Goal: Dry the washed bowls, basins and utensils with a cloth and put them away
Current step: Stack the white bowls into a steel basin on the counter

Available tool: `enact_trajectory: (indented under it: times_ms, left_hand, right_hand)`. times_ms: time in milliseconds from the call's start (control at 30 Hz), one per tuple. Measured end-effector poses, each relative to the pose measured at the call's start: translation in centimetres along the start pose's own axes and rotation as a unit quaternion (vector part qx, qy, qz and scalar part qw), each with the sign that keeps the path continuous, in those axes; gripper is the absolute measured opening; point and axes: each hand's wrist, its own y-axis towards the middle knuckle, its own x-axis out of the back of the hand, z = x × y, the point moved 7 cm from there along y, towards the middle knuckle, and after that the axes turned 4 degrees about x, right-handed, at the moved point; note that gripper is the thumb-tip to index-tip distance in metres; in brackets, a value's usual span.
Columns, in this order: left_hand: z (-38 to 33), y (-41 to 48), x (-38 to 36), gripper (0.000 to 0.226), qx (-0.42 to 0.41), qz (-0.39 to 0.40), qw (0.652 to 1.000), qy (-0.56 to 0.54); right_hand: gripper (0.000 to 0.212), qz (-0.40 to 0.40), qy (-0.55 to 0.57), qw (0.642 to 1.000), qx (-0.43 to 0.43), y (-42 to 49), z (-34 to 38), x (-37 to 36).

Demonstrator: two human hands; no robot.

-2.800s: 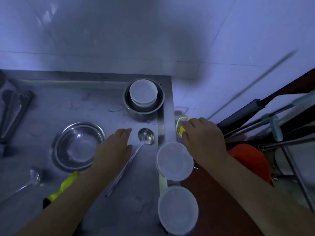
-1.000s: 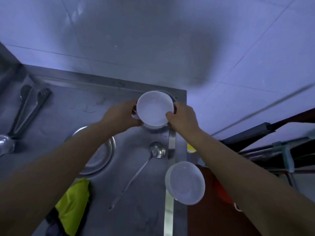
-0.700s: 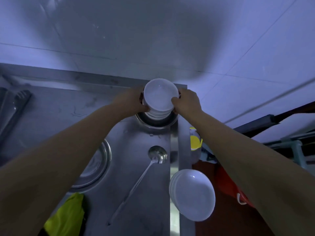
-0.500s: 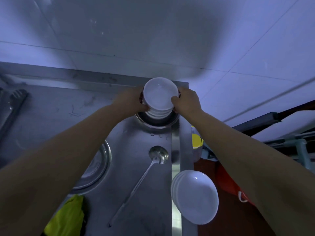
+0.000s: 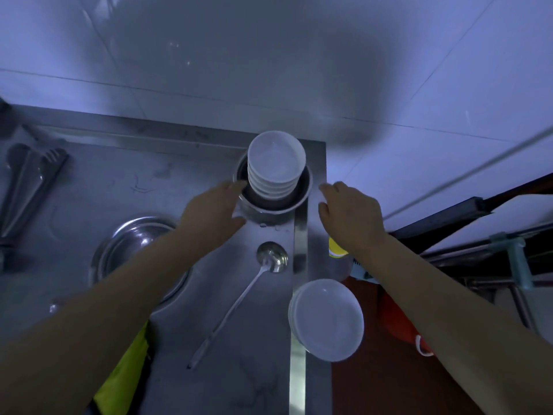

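White bowls point(image 5: 276, 163) sit stacked in a steel pot point(image 5: 302, 195) on the surface point(image 5: 119, 181); my left hand point(image 5: 214, 211) and right hand point(image 5: 350, 214) flank it, fingers point(image 5: 329, 187) apart, holding nothing.

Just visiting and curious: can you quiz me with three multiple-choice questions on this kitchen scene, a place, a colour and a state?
1. Where is the stack of white bowls? A in the small metal basin; B on the floor; C on a shelf.
2. The cloth is which colour? A red; B yellow-green; C white.
3. The left hand and right hand are? A gripping bowls; B open, holding nothing; C fists.
1 A: the basin's rim rings the stack. 2 B: bright yellow-green at lower left. 3 B: neither curls round anything.
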Motion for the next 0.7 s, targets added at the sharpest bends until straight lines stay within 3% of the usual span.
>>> enact_trajectory:
  times_ms: [133, 300, 467, 600, 700]
  left_hand:
    - [-2.1, -6.7, -3.5, 0.067, -0.018, 0.079, 0.995, 0.05]
    - [-4.6, -13.1, -8.8, 0.08, -0.029, 0.155, 0.985, 0.065]
    - [-6.4, -15.6, -12.5, 0.103, 0.016, 0.158, 0.986, -0.048]
    - [-7.4, -16.5, -13.5, 0.103, 0.05, 0.132, 0.971, -0.195]
    - [-7.7, -16.6, -13.6, 0.092, 0.074, 0.097, 0.961, -0.249]
  right_hand:
    - [0.01, -0.022, -0.03, 0.998, 0.04, -5.9, -0.1, 0.6]
    - [0.031, 0.005, 0.034, 0.999, 0.0, -12.8, -0.5, -0.1]
    - [0.054, 0.131, 0.12, 0.982, -0.059, -18.0, -0.4, -2.9]
    - [0.035, 0.136, 0.299, 0.934, -0.139, -20.0, -0.2, -3.9]
    - [0.023, 0.116, 0.339, 0.916, -0.18, -20.4, -0.3, -4.1]
